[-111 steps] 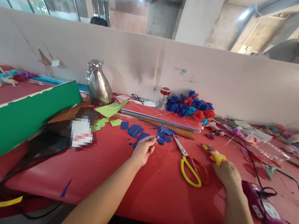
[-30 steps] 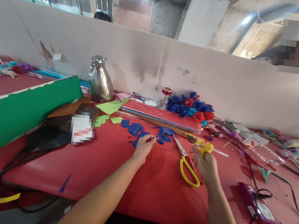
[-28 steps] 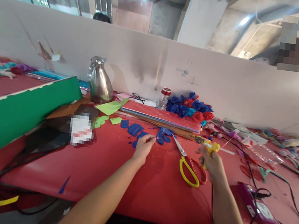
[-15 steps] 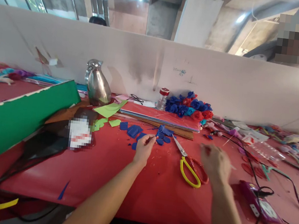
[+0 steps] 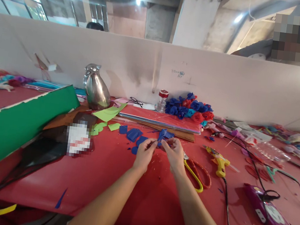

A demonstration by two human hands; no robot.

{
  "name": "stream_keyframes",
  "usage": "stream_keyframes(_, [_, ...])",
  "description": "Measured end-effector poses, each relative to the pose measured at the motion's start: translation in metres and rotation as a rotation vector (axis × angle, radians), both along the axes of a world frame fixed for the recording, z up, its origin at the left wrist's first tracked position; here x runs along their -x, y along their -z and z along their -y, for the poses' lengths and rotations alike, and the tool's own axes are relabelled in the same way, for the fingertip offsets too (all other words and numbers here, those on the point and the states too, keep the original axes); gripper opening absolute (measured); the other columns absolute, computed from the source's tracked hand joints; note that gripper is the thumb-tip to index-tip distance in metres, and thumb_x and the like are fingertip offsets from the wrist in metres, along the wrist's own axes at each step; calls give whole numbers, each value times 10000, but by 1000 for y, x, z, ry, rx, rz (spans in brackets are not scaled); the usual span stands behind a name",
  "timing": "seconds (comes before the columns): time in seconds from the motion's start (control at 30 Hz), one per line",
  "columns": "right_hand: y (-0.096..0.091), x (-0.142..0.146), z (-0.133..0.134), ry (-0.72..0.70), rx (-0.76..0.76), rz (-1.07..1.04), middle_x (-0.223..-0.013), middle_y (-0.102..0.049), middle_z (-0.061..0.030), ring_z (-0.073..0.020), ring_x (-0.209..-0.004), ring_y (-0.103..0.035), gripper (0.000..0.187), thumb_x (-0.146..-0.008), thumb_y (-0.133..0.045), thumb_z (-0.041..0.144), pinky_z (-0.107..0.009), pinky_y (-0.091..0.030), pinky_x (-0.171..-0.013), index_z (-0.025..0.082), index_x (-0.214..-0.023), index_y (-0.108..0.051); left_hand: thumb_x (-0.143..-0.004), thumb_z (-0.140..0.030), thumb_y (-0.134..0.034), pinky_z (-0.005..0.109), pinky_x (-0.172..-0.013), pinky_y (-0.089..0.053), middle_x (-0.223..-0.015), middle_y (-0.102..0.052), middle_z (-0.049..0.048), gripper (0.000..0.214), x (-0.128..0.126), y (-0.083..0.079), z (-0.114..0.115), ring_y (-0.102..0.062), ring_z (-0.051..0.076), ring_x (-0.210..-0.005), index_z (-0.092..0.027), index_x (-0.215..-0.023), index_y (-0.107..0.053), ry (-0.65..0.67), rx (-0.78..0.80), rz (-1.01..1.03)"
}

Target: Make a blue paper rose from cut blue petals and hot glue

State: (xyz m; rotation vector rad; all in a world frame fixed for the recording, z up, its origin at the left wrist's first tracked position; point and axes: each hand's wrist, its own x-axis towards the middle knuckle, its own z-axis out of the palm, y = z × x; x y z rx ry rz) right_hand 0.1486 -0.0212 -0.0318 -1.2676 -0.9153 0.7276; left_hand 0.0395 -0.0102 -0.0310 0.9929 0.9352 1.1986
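My left hand (image 5: 145, 154) and my right hand (image 5: 174, 155) meet over the middle of the red table, fingertips nearly touching. Both are closed in a pinch on a small blue paper piece (image 5: 159, 144), mostly covered by the fingers. More cut blue paper pieces (image 5: 133, 134) lie just behind and left of the hands. Beside my right wrist are scissors (image 5: 197, 175) with one yellow and one red handle; their blades are largely hidden behind that hand. Farther right a yellow glue gun (image 5: 219, 161) lies on its side, its cord running toward the front edge.
Blue and red paper flowers (image 5: 189, 106) are heaped by the partition, beside a red-lidded jar (image 5: 162, 101). A steel jug (image 5: 96, 89) and a green board (image 5: 25, 126) stand left. Stacked paper sheets (image 5: 160, 118) lie behind the hands. A purple power strip (image 5: 266, 209) with cables sits right.
My right hand has moved left from the glue gun's spot to meet my left hand. The glue gun, covered by that hand before, now shows on the table. My left hand stays nearly in place.
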Motion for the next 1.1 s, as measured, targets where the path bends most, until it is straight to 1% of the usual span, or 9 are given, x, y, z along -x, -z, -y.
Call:
stream_keyframes(0.13, [1,-3,3,74,-24,35,-709,-577,15,-130,-661,-557,263,-645,-671,382,-269,-458,-648,194,-743,-516,-682,-346,-670,209,-502,-283,-607,-553,-25,192,-2,1,2,-424,87,-536,-164,-738,-641,-36,-63,4])
stream_keyframes(0.27, [-3,3,6,13,-77,-18,-759,-590,18,-125,-665,-560,288,-635,-695,357,-267,-444,-655,201,-800,-518,-670,-361,-672,208,-482,-253,-563,-517,-43,215,-2,-1,4,-357,65,-480,-155,-708,-625,12,-59,45])
stream_keyframes(0.33, [-2,4,5,8,-69,-33,-753,-584,23,-124,-652,-557,301,-620,-708,349,-270,-441,-649,202,-804,-520,-659,-364,-677,207,-467,-232,-545,-502,-51,222,-1,-3,5,-327,55,-454,-154,-696,-615,39,-39,76])
stream_keyframes(0.5, [5,-2,1,67,-38,-85,-683,-566,33,-124,-616,-541,243,-579,-685,312,-258,-422,-606,200,-733,-535,-613,-369,-707,207,-438,-201,-541,-505,-48,246,-1,-3,4,-319,42,-429,-152,-685,-618,63,26,130])
stream_keyframes(0.67, [14,-3,-2,-18,25,-160,-649,-597,12,-128,-560,-516,228,-614,-645,358,-251,-394,-548,195,-755,-572,-578,-401,-728,204,-429,-197,-540,-504,-40,293,0,-2,2,-337,43,-433,-148,-680,-621,64,52,153])
stream_keyframes(0.77, [22,2,-2,-44,13,-72,-598,-575,9,-128,-520,-481,287,-686,-602,453,-250,-370,-510,180,-777,-602,-590,-417,-717,206,-436,-207,-549,-505,-36,302,2,0,0,-328,43,-433,-146,-665,-607,58,28,139])
stream_keyframes(0.9, [35,8,-3,-78,-26,124,-554,-553,9,-129,-504,-465,348,-781,-512,508,-243,-359,-490,182,-694,-593,-585,-428,-712,205,-465,-256,-556,-494,-36,313,2,7,-2,-352,57,-465,-151,-655,-585,68,-8,143])
stream_keyframes(0.97, [39,12,-3,-61,-40,186,-566,-567,3,-133,-520,-483,337,-798,-495,483,-239,-365,-494,185,-665,-577,-585,-444,-704,208,-486,-282,-553,-483,-36,322,2,11,-3,-375,70,-488,-156,-643,-572,70,-34,135])
stream_keyframes(1.1, [41,16,0,1,-56,306,-642,-626,-17,-152,-587,-550,214,-792,-475,346,-246,-407,-565,192,-688,-582,-619,-477,-662,216,-493,-285,-569,-484,-31,330,2,20,-3,-370,79,-495,-164,-638,-558,66,-104,67])
